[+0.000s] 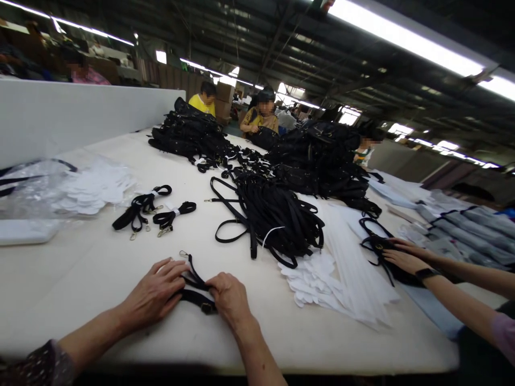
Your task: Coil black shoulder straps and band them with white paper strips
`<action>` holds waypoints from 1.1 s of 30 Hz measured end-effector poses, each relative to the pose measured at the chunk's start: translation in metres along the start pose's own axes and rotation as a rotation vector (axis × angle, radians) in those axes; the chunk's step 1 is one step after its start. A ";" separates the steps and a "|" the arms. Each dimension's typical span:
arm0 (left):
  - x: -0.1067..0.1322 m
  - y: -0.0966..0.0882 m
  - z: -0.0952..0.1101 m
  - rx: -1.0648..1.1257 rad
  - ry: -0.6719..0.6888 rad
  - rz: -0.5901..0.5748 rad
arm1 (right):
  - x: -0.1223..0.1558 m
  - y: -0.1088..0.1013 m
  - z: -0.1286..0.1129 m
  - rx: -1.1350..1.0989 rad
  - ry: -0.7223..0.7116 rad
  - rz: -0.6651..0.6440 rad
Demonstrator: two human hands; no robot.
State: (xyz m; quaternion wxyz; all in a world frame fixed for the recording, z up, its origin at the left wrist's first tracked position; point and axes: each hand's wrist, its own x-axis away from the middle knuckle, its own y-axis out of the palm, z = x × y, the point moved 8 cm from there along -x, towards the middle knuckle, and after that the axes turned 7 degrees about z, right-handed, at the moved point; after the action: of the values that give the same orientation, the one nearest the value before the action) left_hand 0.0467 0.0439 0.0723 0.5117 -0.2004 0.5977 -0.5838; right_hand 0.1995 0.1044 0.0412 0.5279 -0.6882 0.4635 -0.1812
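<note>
A folded black strap (196, 286) with a metal clasp at its far end and a buckle lies on the white table (100, 268) near the front edge. My left hand (155, 294) presses on its left side with curled fingers. My right hand (230, 296) pinches the strap's right end beside the buckle. Both hands rest on the table surface.
Two bundled black straps (140, 209) lie further back on the left. A large heap of loose black straps (273, 214) sits in the middle, with black bags (322, 161) behind. White paper sheets (341, 268) spread at right, where a co-worker's hands (402, 256) work. Plastic bags (60, 187) lie far left.
</note>
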 end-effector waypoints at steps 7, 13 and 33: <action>-0.020 0.010 -0.002 0.217 0.172 -0.184 | 0.000 -0.012 0.004 -0.097 -0.007 -0.108; -0.008 0.023 -0.005 0.165 0.035 -0.149 | 0.009 -0.019 -0.007 -0.100 0.035 -0.073; -0.016 0.037 -0.010 -0.057 -0.165 0.100 | -0.008 0.006 -0.017 -0.021 -0.180 0.176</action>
State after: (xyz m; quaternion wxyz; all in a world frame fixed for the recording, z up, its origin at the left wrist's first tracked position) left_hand 0.0584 0.0711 0.0428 0.5815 -0.2323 0.5793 -0.5218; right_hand 0.1801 0.1018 0.0440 0.5740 -0.6640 0.4746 -0.0668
